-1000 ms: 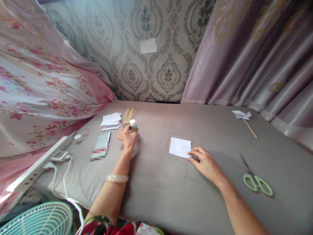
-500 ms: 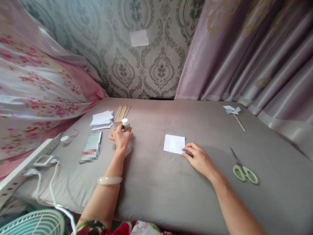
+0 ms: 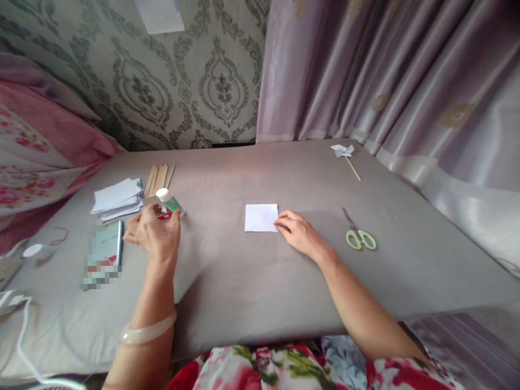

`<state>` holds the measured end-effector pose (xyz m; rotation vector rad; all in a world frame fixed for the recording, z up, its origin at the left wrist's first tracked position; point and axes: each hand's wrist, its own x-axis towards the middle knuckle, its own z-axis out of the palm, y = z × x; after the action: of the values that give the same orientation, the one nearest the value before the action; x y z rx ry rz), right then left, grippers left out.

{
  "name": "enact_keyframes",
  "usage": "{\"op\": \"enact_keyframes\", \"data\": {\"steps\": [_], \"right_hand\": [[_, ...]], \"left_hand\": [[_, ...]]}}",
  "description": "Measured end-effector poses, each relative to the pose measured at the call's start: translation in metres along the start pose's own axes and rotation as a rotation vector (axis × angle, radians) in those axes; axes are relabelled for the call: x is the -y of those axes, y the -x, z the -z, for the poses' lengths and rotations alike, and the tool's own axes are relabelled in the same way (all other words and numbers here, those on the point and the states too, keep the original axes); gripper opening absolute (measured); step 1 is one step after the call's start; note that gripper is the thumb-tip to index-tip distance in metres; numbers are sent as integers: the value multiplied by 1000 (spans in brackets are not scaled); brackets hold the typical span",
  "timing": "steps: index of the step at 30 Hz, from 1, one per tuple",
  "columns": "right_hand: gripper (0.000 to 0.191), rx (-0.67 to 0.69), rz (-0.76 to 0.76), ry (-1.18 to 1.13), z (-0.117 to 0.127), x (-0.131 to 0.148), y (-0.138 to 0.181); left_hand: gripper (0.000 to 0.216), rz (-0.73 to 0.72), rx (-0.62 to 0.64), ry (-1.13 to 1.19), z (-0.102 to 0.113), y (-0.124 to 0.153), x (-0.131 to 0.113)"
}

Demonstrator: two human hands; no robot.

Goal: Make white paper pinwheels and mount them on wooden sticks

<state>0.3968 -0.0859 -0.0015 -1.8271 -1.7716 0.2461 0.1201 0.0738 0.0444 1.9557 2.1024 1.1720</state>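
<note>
On the left of the grey-covered surface, my left hand [image 3: 156,235] has its fingers and thumb closed round a small glue stick [image 3: 173,202] with a white cap and a green and red label. The tube leans, and my fingers hide part of it. My right hand [image 3: 303,233] rests at the right edge of a square of white paper [image 3: 260,218] lying flat near the middle. Its thumb and fingertips pinch the lower right corner of that paper.
Wooden sticks [image 3: 159,180], a stack of white paper [image 3: 117,199] and a phone [image 3: 103,253] lie left. Green-handled scissors [image 3: 361,238] and a paper pinwheel [image 3: 343,151] on a stick lie right. A white cable [image 3: 25,336] runs along the lower left.
The view has turned rightward and down, so everything sits further left. My left hand stays at the glue stick, and my right hand stays at the paper's edge.
</note>
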Motion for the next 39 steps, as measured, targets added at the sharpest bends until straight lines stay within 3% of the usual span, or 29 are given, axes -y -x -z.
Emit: {"op": "enact_keyframes", "data": {"steps": [2,6,10,14,19,27,30,33,36,39], "right_hand": [[20,2,2,13,0,1,0],[17,19,-15,43,3,3,1],[22,31,-26,49,5,5,1],[33,13,-51,83,4,8,1],[28,-2,-54,161,1,12,0],[15,-5,-1,204,1,8,0],[15,-43,-15,228,-1,11,0],[19,-111,-8,204,-6,20,-2],[23,-76,49,142,-12,29,-6],[18,-32,80,166,-17,33,-8]], "left_hand": [[21,-97,102,93,2,10,-7],[24,-156,621,392,-16,32,-27],[19,-162,806,368,-43,52,-51],[17,-197,771,302,-56,65,-65],[12,-207,732,308,-57,68,-64],[26,-126,861,220,-47,70,-68],[21,-227,841,208,-45,74,-64],[20,-440,775,219,-48,79,-58],[21,-675,692,253,-52,82,-51],[20,-779,664,247,-55,83,-48]]}}
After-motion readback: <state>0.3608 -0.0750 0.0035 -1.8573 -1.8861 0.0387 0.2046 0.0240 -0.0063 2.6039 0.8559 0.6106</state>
